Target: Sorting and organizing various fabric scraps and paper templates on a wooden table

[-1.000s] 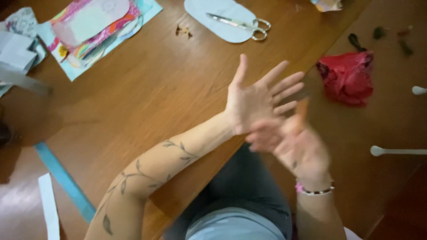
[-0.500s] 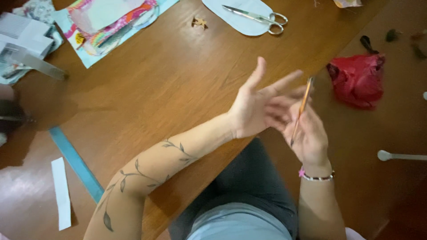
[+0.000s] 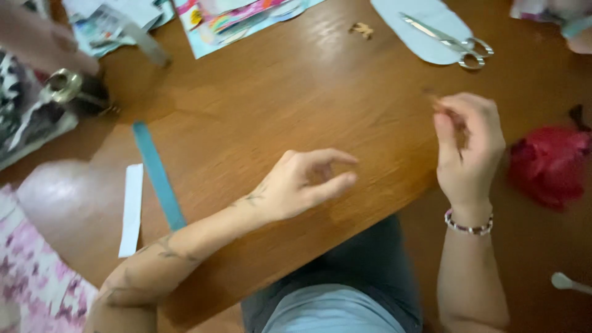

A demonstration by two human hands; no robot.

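Head view: right hand (image 3: 467, 148) fingers pinched on thin stick (image 3: 445, 111) (blurred), left hand (image 3: 302, 185) loosely curled, empty.

A brown wooden table (image 3: 296, 105) is filling most of the view and is shining softly under the light, while a darker brown floor (image 3: 542, 246) is showing at the right and a pink flowered cloth (image 3: 34, 277) is lying at the lower left.
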